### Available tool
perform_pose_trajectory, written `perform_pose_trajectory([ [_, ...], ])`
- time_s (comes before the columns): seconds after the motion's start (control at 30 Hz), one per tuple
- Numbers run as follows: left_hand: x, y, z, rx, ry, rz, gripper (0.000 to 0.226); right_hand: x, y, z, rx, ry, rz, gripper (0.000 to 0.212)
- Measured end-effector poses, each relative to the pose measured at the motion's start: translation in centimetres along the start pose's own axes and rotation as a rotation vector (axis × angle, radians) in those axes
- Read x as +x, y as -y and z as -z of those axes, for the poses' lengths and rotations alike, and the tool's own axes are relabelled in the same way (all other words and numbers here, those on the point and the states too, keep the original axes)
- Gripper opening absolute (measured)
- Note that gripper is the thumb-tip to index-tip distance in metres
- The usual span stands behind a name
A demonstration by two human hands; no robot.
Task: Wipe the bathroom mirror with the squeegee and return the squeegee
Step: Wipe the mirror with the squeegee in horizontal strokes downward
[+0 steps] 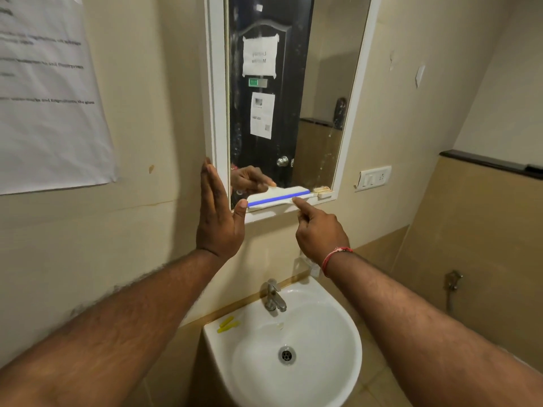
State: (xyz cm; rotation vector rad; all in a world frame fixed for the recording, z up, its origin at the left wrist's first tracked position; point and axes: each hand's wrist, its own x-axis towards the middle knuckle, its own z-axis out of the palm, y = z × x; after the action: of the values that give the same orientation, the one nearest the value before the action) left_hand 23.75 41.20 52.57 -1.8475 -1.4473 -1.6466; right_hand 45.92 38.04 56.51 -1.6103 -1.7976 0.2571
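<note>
A white-framed mirror (323,83) hangs on the wall above the basin. The white squeegee (276,204) with a blue blade lies pressed against the glass at the mirror's bottom edge. My right hand (318,233) grips its handle at the right part, index finger stretched along it. My left hand (219,218) is flat and open, fingers up, resting against the mirror's left frame, with the thumb touching the squeegee's left end. The glass shows spots and streaks, and it reflects a dark door and my hand.
A white basin (338,362) with a chrome tap (274,296) sits below the mirror. Yellow pieces (227,324) lie on its back left rim. A switch plate (374,177) is right of the mirror, a paper sheet (50,92) hangs left.
</note>
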Motion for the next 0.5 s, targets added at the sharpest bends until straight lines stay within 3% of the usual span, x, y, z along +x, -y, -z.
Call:
perform_pose_trajectory([
  [0.27, 3.6, -0.2, 0.5, -0.007, -0.026, -0.022, 0.087, 0.5, -0.7, 2.1, -0.020, 0.054, 0.023, 0.048],
  [0.5, 15.1, -3.9, 4.1, 0.086, -0.127, -0.198, 0.086, 5.6, -1.4, 7.1, 0.108, -0.106, 0.069, 0.045],
])
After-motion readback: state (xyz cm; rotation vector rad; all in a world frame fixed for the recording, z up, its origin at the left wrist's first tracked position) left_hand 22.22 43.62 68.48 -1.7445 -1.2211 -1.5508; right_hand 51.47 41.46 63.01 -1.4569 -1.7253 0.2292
